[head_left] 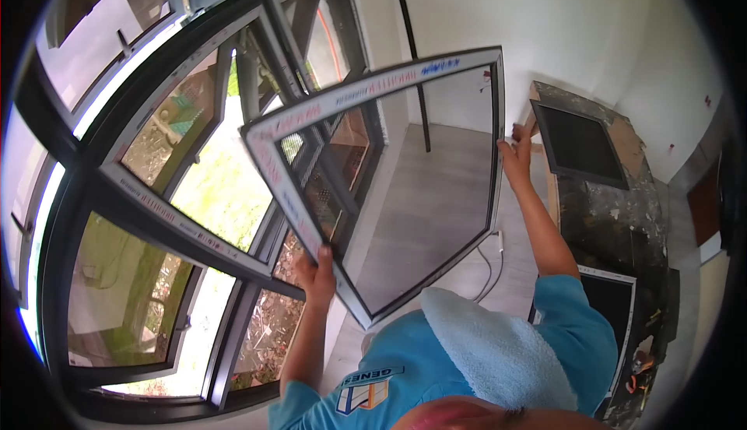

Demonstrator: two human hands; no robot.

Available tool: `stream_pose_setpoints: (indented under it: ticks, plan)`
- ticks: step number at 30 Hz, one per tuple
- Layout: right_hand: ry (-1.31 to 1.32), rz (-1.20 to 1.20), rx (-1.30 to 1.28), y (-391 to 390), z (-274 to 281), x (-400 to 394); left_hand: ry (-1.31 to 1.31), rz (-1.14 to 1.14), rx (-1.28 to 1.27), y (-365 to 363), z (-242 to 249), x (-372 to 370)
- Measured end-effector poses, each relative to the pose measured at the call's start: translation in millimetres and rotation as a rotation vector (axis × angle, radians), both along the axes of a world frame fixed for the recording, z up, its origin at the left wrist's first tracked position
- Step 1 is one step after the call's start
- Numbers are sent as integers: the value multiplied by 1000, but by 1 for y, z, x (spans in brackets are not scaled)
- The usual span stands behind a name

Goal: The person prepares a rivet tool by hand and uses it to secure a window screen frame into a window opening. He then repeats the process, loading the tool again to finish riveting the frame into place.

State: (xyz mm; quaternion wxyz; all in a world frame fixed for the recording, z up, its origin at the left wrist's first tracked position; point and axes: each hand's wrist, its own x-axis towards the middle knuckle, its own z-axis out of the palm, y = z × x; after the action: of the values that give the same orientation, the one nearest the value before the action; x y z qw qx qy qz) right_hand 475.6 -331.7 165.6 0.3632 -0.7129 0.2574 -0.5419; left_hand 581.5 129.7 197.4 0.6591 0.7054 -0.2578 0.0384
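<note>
In front of me a framed mesh window screen (424,196) is held up at a tilt, its pale frame face printed with red and blue lettering. My left hand (316,276) is closed on the frame's lower left side, thumb on the near face. On the opposite side, my right hand (517,156) grips the right edge, with some fingers reaching behind it. The floor and part of the windows show through the mesh. Close to the screen's left side stands a dark-framed window (194,247) with printed protective film along its frame.
Several window panels, some swung out, fill the left; grass shows outside. At right, a worn, stained work table (595,216) carries a smaller dark screen panel (580,143). Another framed panel (615,298) leans near its lower end. A dark pole (412,49) stands by the wall. A cable (490,268) lies on the floor.
</note>
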Motion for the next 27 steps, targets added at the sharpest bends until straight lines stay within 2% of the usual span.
stream_pose_setpoints:
  ticks: [1,2,4,6,7,8,10,12,13,14,16,18,20,24,27]
  plan:
    - [-58,24,-139,-10,14,-5,-1,-22,-19,-27,14,13]
    - [-17,-23,-180,-8,38,-17,-5,-45,-34,-53,33,24]
    - [20,-81,-190,-16,39,-38,-165,-86,-32,-96,48,62]
    - [-4,15,-357,-3,75,-46,-185,-151,-137,-149,75,88]
    - [-5,69,-436,9,103,-49,-254,-166,-53,-174,98,97]
    - [40,87,-595,26,146,-47,-319,-180,39,-197,124,102]
    - [172,140,-965,50,228,-27,-381,-294,27,-260,159,104]
    - [360,144,-1357,60,282,15,-383,-472,44,-319,180,113]
    - [466,106,-1537,57,301,37,-537,-519,14,-353,181,124]
    - [541,65,-1599,37,314,55,-693,-562,-21,-383,180,134]
    - [695,-20,-1718,-6,337,86,-708,-593,91,-414,209,133]
    - [1248,-21,-1321,-36,367,92,-840,-642,123,-455,227,153]
    - [1179,92,-1334,-72,379,92,-854,-755,126,-488,244,170]
    - [1206,-68,-1206,-118,390,99,-1058,-810,273,-533,297,188]
    - [1163,-273,-1022,-151,402,84,-1260,-399,-505,-553,304,201]
